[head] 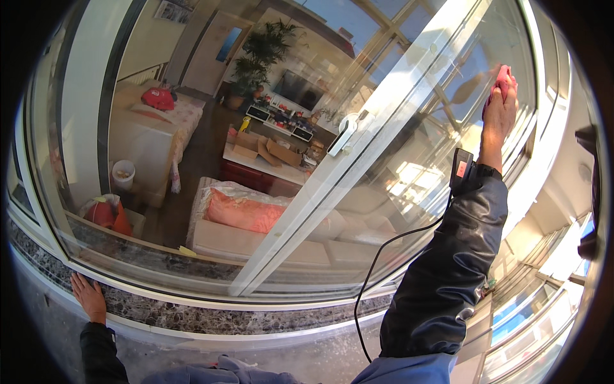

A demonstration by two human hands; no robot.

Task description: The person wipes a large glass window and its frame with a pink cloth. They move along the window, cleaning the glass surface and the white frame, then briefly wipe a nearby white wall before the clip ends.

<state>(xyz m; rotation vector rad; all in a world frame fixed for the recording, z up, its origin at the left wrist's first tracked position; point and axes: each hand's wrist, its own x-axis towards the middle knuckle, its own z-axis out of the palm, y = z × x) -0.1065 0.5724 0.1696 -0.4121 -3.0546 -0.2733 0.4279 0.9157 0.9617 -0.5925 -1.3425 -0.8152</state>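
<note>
High on the right, my right hand presses a folded red cloth against the glass pane of a sliding window. The cloth is bunched under my fingers, and part of it is hidden by them. My left hand rests flat with fingers spread on the dark marbled stone sill, just below the white bottom frame, and holds nothing. Between the hands runs the white window stile, which bears a white latch handle.
A black device is strapped at my right wrist, and its black cable hangs in a loop before the window. Behind the glass are a sofa, open cardboard boxes, a potted plant and a white bucket.
</note>
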